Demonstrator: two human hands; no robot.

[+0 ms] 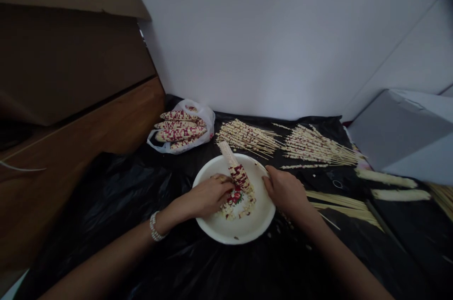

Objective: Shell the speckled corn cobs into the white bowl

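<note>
My left hand (211, 195) reaches into a white bowl (234, 239), its fingers bent together over loose corn kernels (231, 210). Whether a kernel sits between the fingertips is hidden. A partly stripped corn cob (240, 177), with red and cream kernels on its lower part, leans inside the bowl, its bare end over the far rim. At the bowl's right rim, my right hand (286, 190) is closed on a thin skewer (329, 220). The skewer's pale front end points over the bowl, and its rear shows beyond the wrist.
A plastic bag (208, 118) of speckled corn cobs (182, 134) lies behind left. Two piles of kernel-threaded skewers (244, 135) (314, 146) lie behind right. Bare sticks (345, 205) and stripped cobs (399, 195) lie right, on black plastic sheeting (141, 182). A wall stands behind.
</note>
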